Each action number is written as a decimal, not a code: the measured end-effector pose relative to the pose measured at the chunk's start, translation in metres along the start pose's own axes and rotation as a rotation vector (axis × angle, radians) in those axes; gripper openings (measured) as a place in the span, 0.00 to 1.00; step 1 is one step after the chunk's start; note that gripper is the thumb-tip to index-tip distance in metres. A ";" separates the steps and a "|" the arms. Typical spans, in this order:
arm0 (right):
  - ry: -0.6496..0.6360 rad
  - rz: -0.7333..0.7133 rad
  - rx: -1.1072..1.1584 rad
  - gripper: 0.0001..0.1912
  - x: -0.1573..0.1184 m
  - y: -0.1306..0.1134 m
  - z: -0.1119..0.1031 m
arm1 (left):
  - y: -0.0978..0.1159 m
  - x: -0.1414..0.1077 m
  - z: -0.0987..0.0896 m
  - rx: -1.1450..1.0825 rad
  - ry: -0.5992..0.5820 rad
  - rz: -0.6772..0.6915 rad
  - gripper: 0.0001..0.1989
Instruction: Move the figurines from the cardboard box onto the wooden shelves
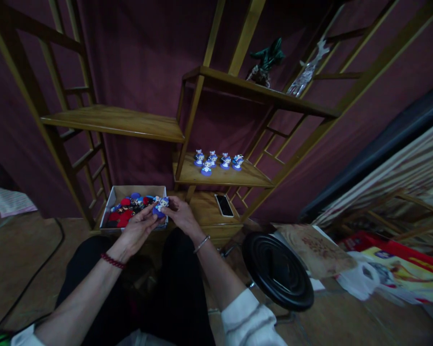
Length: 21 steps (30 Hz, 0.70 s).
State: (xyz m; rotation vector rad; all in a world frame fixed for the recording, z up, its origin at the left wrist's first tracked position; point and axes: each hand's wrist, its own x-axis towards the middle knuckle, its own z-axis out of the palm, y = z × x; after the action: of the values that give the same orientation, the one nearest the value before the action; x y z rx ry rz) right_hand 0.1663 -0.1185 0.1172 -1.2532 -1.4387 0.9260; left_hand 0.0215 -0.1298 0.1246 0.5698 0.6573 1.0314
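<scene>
Both hands are closed around one small figurine [161,206] with a purple base and a white-and-purple body. My left hand [141,229] grips it from the lower left, near its base. From the right, my right hand [176,210] holds its other side with thumb and fingers. Just behind and below the hands is an open cardboard box [108,204] with red, black and blue figurines [124,211] lying jumbled in it. Several similar purple-based figurines [207,167] stand upright in a group on the small middle shelf [223,179].
A white-framed phone [224,205] lies on the lowest shelf, right of the hands. Higher up stand a dark green statue [269,60] and a clear glass ornament [308,69]. A black round stool [277,271] and a plastic bag [359,276] are at right.
</scene>
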 end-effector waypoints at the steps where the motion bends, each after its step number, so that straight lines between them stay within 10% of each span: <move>1: -0.006 0.003 0.012 0.15 0.000 -0.002 -0.001 | -0.001 0.000 0.000 0.000 -0.014 0.006 0.18; 21: -0.174 -0.064 -0.137 0.15 0.006 -0.031 -0.005 | 0.001 -0.011 -0.005 -0.032 -0.007 0.106 0.16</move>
State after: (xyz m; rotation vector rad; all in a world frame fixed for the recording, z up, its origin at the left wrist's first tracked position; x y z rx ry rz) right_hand 0.1634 -0.1188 0.1487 -1.2425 -1.6936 0.9240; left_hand 0.0130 -0.1386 0.1241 0.5846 0.6084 1.1371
